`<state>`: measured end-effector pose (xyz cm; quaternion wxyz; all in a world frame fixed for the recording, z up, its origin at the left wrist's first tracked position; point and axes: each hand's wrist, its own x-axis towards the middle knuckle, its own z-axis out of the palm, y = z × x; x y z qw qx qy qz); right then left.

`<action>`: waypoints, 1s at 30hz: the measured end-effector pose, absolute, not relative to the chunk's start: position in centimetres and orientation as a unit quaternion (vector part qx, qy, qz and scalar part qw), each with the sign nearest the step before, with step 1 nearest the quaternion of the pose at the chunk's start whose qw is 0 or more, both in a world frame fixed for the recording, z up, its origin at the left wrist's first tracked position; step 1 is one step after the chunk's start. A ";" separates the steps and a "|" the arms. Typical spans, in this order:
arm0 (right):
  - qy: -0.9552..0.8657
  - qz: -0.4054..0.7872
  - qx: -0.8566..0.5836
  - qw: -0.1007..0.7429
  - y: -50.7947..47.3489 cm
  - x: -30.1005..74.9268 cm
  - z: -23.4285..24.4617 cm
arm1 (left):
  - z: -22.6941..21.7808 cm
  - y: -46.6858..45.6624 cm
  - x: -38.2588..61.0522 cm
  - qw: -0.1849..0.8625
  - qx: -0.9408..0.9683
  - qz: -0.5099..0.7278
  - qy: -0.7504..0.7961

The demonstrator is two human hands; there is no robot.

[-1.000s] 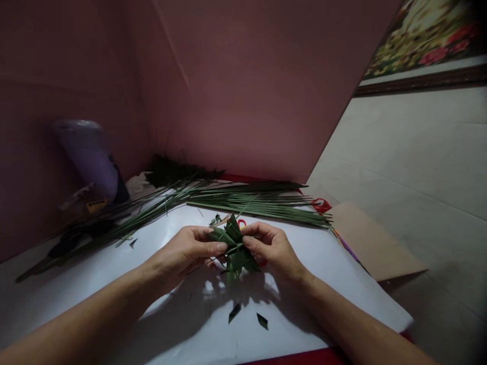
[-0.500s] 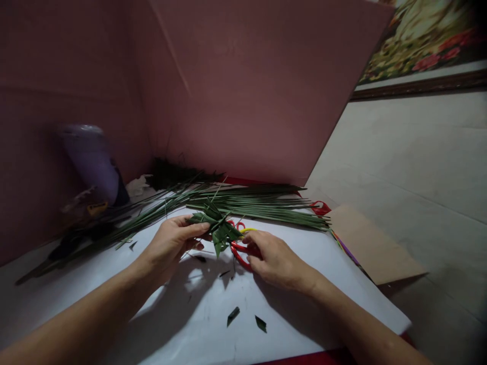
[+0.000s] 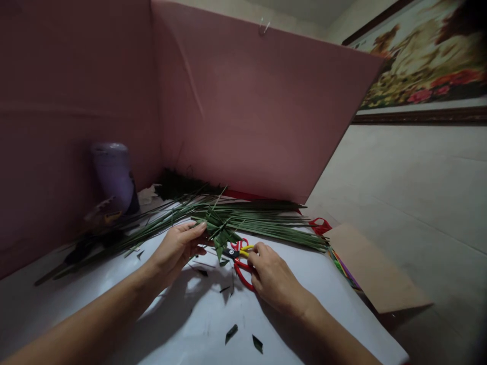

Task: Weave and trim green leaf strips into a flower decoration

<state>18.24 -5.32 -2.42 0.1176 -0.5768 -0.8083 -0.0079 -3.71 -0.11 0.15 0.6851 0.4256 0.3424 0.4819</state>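
My left hand (image 3: 178,248) pinches a small folded piece of green leaf strips (image 3: 219,234) and holds it just above the white sheet (image 3: 114,284). To its right, my right hand (image 3: 272,276) curls its fingers over the red and yellow handles of a pair of scissors (image 3: 240,256) that lies on the sheet right under the folded piece. Two small cut leaf bits (image 3: 243,338) lie on the sheet nearer to me.
A long bundle of green leaf strips (image 3: 262,217) lies across the far side of the sheet. A purple cylinder (image 3: 113,175) stands at the back left by the pink board walls (image 3: 247,111). A brown cardboard sheet (image 3: 375,274) lies on the floor at the right.
My right hand let go of the folded leaf piece and dropped onto the scissors. My left hand carried the piece away from me, toward the leaf bundle. The view tilted upward.
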 end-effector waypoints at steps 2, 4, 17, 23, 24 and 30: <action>-0.813 -0.024 -0.570 0.119 -5.3 18.2 -2.3 | 0.2 -0.1 -3.8 0.695 0.419 0.479 0.335; -0.814 -0.011 -0.565 0.135 -5.1 18.5 -2.2 | 0.1 -0.1 -3.8 0.699 0.420 0.477 0.328; -0.582 0.554 -0.447 0.394 -2.3 20.7 -2.5 | 0.0 0.3 -4.0 0.732 0.417 0.436 0.316; -0.570 0.583 -0.428 0.389 -2.5 20.7 -3.0 | -0.2 0.0 -3.7 0.749 0.433 0.392 0.312; -0.567 0.583 -0.429 0.394 -2.4 20.7 -3.2 | -0.2 0.0 -3.7 0.751 0.432 0.388 0.314; -0.538 0.601 -0.446 0.388 -2.6 20.1 -3.3 | -0.2 -0.1 -3.5 0.761 0.419 0.377 0.319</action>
